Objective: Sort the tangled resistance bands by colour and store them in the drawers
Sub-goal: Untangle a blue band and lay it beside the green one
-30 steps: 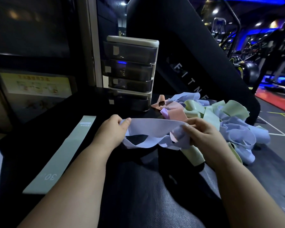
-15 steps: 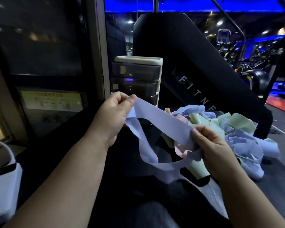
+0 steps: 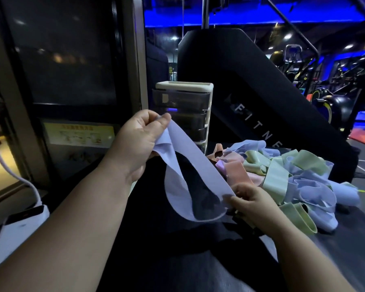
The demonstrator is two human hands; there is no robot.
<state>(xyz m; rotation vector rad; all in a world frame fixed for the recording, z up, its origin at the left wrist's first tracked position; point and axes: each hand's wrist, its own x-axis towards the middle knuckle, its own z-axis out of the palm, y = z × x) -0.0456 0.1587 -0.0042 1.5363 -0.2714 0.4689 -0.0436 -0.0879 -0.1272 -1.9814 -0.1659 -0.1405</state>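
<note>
Gym-lit pale-blue band (image 3: 190, 165), looped open

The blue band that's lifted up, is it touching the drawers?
Apart. The head view shows the blue band held up between both hands, well in front of the drawers, though it overlaps them on screen.

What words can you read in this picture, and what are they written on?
"FITNE": pale letters on the black slanted machine panel; the rest of the word is hidden behind the pile of bands.
Yellow sign on the left wall: print too blurred to read.
Drawer unit stickers: no readable text.
</note>
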